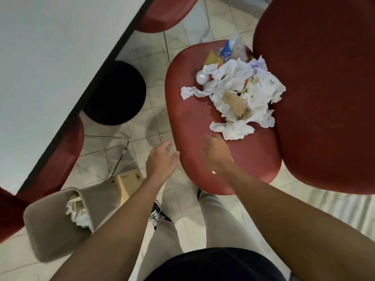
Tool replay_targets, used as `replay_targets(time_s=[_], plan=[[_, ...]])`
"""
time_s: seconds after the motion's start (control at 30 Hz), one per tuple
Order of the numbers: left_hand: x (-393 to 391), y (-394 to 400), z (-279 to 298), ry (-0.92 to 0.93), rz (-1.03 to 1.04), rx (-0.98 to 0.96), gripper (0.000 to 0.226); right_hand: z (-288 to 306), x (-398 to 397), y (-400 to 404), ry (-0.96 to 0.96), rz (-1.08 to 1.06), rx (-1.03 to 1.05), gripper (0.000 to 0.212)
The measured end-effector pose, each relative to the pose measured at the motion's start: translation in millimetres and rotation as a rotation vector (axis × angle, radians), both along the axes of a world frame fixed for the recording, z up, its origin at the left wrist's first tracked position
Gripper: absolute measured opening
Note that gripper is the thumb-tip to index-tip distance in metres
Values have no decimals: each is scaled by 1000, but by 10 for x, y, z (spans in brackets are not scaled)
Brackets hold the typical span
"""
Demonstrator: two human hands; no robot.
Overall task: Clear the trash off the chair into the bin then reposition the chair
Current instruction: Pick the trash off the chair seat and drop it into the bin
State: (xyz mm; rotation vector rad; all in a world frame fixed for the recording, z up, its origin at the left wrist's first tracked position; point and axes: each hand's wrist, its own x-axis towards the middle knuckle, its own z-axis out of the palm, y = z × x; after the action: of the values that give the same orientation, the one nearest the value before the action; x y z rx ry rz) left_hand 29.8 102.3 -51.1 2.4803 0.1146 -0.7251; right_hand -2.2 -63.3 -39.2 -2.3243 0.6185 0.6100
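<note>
Crumpled white paper trash pile (241, 94) sits on red cushioned chair (203, 122) seat, against backrest; beige rectangular bin (50, 226) on floor lower left; white desk (50, 57) upper left.

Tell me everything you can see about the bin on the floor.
The bin is a small beige-grey container, plastic by its look, with a rounded rectangular rim. It sits on the tiled floor at lower left, beside the white table's edge and left of the person's left forearm. It appears tilted in this wide view, its opening facing up and right. Crumpled white paper and something yellowish already lie inside. Neither hand touches it.
</note>
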Motion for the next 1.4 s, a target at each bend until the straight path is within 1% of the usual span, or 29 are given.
replay_targets(time_s=[0.1,0.27,0.43,0.5,0.6,0.67,0.7,0.73,0.83,0.87,0.9,0.93,0.97,1.1,1.23,1.4], plan=[[90,-480,-98,19,-75,-25,40,-130,-20,-470,24,-78,-11,34],[209,-1179,-420,52,-229,-1,41,-486,-115,-1163,65,-225,-28,42],[314,-1677,-816,63,-397,56,48,-969,-148,-1619,115,-251,-34,46],[351,-1823,-978,70,-436,62,57,-1151,-119,-1730,127,-255,-20,49],[382,-2002,-1184,121,-464,90,82,-1361,-78,-1833,97,-256,-19,57],[369,-2070,-1293,145,-463,107,92,-1452,-54,-1862,71,-260,13,54],[359,-2094,-1350,136,-475,111,88,-1497,-42,-1868,71,-245,15,51],[346,-2106,-1405,117,-488,107,79,-1541,-33,-1874,78,-228,8,47],[331,-2065,-1450,71,-482,86,31,-1597,-34,-1868,120,-211,-18,38],[323,-2034,-1432,75,-474,89,18,-1595,-56,-1858,129,-217,-19,37],[316,-1997,-1401,83,-469,91,11,-1577,-82,-1844,139,-223,-15,38],[307,-1960,-1360,88,-465,88,8,-1554,-110,-1828,144,-235,-12,38],[301,-1922,-1310,89,-460,81,10,-1508,-138,-1806,148,-255,-6,39],[247,-1757,-1121,44,-424,66,24,-1275,-220,-1672,106,-317,-3,36],[197,-1602,-926,35,-357,36,20,-1027,-274,-1516,67,-328,-33,34],[135,-1349,-667,-5,-310,14,18,-733,-265,-1238,21,-282,-57,33]])
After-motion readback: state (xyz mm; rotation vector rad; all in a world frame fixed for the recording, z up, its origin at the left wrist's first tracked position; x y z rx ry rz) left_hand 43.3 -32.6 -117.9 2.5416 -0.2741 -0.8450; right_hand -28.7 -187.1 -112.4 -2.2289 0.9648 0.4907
